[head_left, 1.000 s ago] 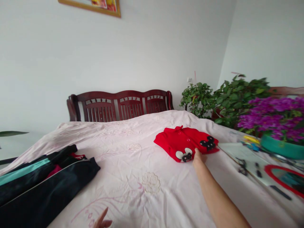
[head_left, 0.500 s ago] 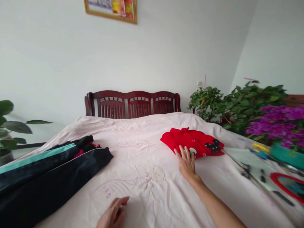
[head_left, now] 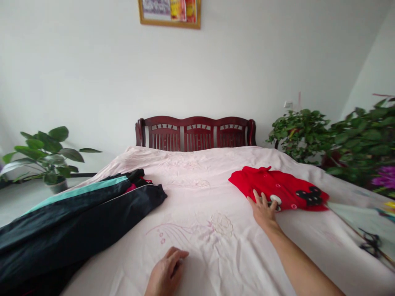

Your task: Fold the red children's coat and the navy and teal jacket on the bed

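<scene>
Left of the bed: broad-leafed potted plant (head_left: 46, 152) on the floor, in a grey pot (head_left: 57, 187). Above the bed, on the wall: framed picture (head_left: 169, 14). At the far end of the bed: dark carved wooden headboard (head_left: 197, 133).

On the left half of the bed: black tracksuit garment (head_left: 77, 222) with a teal stripe, lying in a long folded bundle on the pale pink embroidered bedspread (head_left: 197, 181). Placement along the side probably keeps it apart from the red piece.

Near edge of the bed, centre: left hand (head_left: 166, 273), loosely curled, empty, resting at most lightly on the bedspread; contact hard to judge.

Right half of the bed: red button-front garment (head_left: 290, 185), lying flat and apparently folded, with a black mouse-ear appliqué (head_left: 311, 196) at its right end. Right hand (head_left: 263, 209) on its near edge, palm down, fingers spread, no clench or pinch. Flat pressure, seemingly to steady the cloth against the bedspread.

Beyond the bed's right side: leafy green shrubs (head_left: 361, 139). Just beside the right edge: black-handled scissors (head_left: 372, 244) on a pale sheet (head_left: 354, 218).
</scene>
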Motion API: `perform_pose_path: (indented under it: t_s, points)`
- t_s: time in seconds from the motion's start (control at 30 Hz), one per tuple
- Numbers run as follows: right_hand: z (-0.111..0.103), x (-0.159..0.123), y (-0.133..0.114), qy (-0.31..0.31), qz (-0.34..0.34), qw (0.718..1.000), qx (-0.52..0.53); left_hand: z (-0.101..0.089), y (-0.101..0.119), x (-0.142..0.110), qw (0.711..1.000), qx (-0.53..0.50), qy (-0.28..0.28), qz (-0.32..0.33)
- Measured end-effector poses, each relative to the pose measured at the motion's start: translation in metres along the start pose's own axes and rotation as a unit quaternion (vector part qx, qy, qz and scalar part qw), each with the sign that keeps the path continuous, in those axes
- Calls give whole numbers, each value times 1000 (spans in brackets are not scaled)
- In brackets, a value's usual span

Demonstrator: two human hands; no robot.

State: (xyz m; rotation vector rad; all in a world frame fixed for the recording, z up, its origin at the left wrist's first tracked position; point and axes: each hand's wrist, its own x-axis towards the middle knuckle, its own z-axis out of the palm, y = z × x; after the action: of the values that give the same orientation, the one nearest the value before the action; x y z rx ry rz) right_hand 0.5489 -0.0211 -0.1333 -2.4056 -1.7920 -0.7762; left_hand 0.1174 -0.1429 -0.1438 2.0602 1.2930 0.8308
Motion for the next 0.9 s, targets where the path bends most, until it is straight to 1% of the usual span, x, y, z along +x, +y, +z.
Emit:
perform_pose_path:
  t_s: [0.07, 0.13, 0.23, 0.27, 0.33, 0.4, 0.43, 0.53, 0.6, 0.73, 0.9]
  points:
    - [-4, -13, -4, -5, 13, 1000, 11, 1, 1, 0, 1000, 3, -4, -3]
    - [-6, -32, -5, 3, 13, 1000, 27, -1, 1, 1, 1000, 8, -13, 1]
    - [-3, -66, -5, -1, 1, 998, 64, -11, -2, 3, 998, 39, -30, 32]
    - [-2, -77, -4, -12, -3, 997, 74, -17, -5, 3, 997, 68, -28, 36]
    - [2, -96, -4, -31, -15, 996, 83, -29, -14, 1, 988, 153, -10, 17]
    - [2, -110, -5, -36, -23, 996, 82, -40, -27, -4, 970, 241, 5, -17]
    - [0, -115, -5, -33, -26, 996, 81, -44, -34, -8, 961, 274, 7, -23]
    - [-11, -122, -8, -35, -22, 996, 80, -49, -51, -17, 946, 323, 2, 4]
    - [-20, -121, -9, -46, -15, 995, 88, -48, -55, -21, 942, 336, 10, 16]
    - [-36, -118, -11, -66, 6, 992, 112, -47, -51, -22, 941, 337, 31, 19]
    - [-45, -118, -13, -88, 29, 987, 134, -50, -42, -21, 947, 319, 32, 12]
